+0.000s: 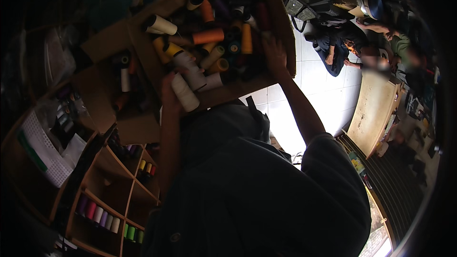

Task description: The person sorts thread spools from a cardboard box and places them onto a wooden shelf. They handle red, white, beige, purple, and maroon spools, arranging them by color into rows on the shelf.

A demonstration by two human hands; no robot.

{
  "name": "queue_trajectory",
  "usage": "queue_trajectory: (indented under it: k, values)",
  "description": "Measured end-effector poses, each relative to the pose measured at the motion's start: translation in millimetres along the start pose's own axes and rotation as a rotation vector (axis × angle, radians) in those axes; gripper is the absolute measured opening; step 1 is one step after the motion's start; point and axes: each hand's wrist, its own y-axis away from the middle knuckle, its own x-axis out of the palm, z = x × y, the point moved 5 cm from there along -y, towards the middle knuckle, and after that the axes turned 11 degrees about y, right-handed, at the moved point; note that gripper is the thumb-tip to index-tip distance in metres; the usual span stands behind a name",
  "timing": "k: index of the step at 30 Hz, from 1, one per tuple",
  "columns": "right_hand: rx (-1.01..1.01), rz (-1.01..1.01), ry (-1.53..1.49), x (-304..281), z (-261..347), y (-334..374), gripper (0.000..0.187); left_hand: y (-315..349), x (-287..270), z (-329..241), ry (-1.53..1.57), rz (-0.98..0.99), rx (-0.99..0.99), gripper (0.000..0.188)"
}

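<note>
I carry the cardboard box (pixel 281 24) of thread cones up before my chest, above the wooden shelves (pixel 112 195), my right hand (pixel 275 54) spread flat on its far side and my left hand (pixel 169 93) wrapped beside a white cone (pixel 184 93) so nothing tips out.
</note>
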Motion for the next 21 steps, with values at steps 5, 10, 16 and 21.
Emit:
queue_trajectory:
  k: [5, 10, 16, 21]
  values:
    - [0.162, 0.018, -0.144, -38, 3, -2, 0.052, -12, 7, 8, 0.073, 0.035, 0.002, 0.047]
    - [0.247, -0.357, -0.42, -90, -5, -19, 0.033, -17, 14, 6, -0.081, -0.116, 0.049, 0.044]
    - [0.225, -0.632, -0.596, -121, 19, -44, 0.022, -25, 5, 11, 0.061, -0.027, -0.001, 0.046]
    - [0.09, -0.326, -1.014, -113, 82, -69, 0.021, -25, 4, 6, -0.048, -0.008, 0.019, 0.049]
